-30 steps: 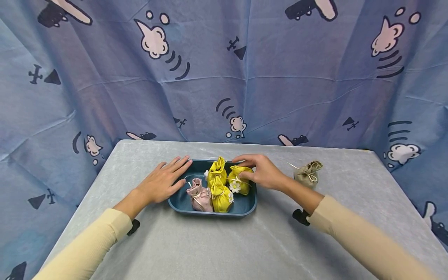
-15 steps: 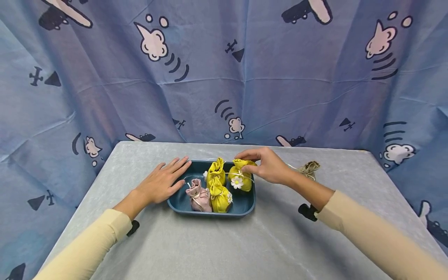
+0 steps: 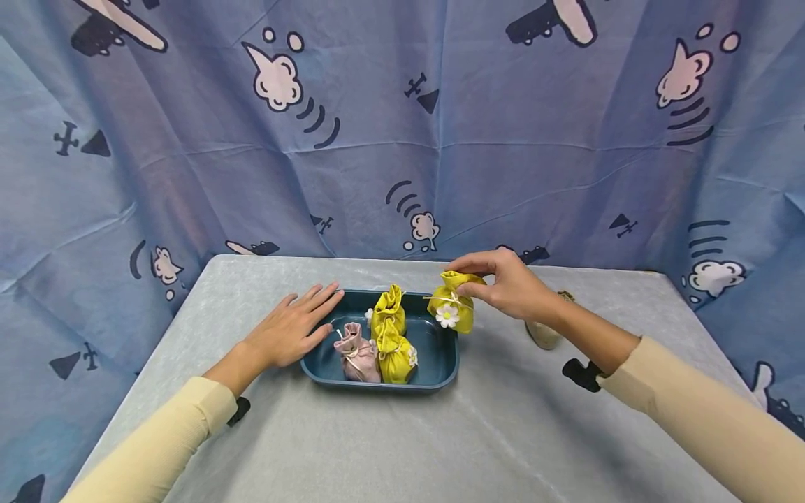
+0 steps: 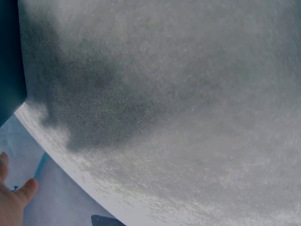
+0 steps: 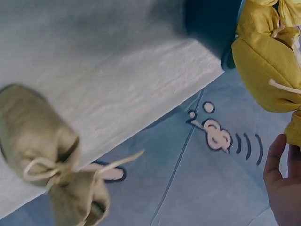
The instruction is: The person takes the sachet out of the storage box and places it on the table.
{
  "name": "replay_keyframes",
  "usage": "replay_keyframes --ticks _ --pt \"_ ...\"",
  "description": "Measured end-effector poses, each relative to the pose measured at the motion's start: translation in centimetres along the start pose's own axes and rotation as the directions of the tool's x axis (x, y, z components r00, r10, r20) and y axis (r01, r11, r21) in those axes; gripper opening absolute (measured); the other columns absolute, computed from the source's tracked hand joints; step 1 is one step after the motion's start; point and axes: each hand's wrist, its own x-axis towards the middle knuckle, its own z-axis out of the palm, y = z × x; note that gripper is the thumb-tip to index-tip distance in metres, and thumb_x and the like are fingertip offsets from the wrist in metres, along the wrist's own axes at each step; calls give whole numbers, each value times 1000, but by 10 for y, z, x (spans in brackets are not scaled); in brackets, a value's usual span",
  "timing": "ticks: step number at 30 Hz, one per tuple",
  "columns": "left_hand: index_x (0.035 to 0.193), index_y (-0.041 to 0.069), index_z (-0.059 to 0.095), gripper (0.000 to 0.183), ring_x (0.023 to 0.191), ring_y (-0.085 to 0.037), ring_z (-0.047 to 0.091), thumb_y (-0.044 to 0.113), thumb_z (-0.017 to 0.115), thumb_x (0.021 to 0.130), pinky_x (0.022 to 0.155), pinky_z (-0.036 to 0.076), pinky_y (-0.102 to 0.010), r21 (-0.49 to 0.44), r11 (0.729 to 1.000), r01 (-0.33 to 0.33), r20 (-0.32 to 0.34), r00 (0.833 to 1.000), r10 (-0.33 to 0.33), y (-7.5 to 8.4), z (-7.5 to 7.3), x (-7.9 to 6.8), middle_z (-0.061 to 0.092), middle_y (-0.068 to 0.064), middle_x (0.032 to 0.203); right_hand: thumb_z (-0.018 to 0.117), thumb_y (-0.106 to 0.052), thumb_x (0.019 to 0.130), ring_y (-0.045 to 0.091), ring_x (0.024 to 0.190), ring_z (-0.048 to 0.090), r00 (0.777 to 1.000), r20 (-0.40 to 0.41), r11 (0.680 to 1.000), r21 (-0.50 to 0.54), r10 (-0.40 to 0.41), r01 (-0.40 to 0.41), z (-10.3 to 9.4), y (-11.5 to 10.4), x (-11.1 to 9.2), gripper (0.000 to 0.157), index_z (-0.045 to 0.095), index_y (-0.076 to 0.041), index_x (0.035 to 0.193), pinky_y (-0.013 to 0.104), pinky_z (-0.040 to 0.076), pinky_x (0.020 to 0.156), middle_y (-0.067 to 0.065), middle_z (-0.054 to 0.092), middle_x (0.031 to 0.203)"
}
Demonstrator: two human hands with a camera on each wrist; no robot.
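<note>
My right hand (image 3: 512,285) pinches the gathered neck of a yellow drawstring pouch (image 3: 462,318) with a white flower, held over the right rim of a dark blue tray (image 3: 383,388). The same pouch (image 5: 268,66) hangs at the upper right of the right wrist view, above the fingertips. My left hand (image 3: 286,328) rests with spread fingers on the tray's left rim. Inside the tray stand two more yellow pouches, the back one (image 3: 388,307) behind the front one (image 3: 396,360), and a pink pouch (image 3: 358,356) to their left.
An olive-green drawstring pouch (image 5: 37,132) stands on the grey cloth-covered table (image 3: 352,447) to the right of the tray, partly hidden by the right forearm in the head view. A blue patterned curtain (image 3: 503,175) hangs behind the table's far edge.
The right hand has lifted the yellow pouch from the tray's right side, up and to the right. The left hand and the other pouches stay in place.
</note>
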Motion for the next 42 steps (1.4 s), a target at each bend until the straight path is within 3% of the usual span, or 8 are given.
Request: replay_keyframes --ticks 14,27,37,42 --pt "161 19 21 63 151 -30 18 36 45 105 112 22 -66 1 1000 9 4 1000 -9 1 -1 0 17 -3 166 75 -2 87 25 98 69 994 -67 994 -60 82 -86 -32 24 -24 32 71 -4 119 18 51 80 11 73 110" --pt "161 20 20 63 151 -30 17 36 45 105 112 22 -65 1 1000 13 5 1000 -13 1 0 0 16 -2 166 73 -1 88 27 96 68 988 -60 985 -92 143 -148 -31 58 -43 32 70 -2 121 23 52 78 13 73 110" --pt "161 20 20 63 151 -30 17 36 45 105 112 22 -65 -1 1000 10 3 1000 -10 1 -1 0 16 -2 166 72 3 88 27 97 68 986 -65 977 -139 152 -160 -26 76 -50 33 70 0 120 24 52 79 14 72 111" --pt "161 19 20 63 151 -30 18 36 45 105 112 22 -65 2 1000 8 6 1000 -8 1 -1 0 17 -3 166 72 5 86 27 96 68 990 -56 980 -142 129 -136 -22 86 -50 32 70 1 118 30 54 80 14 73 110"
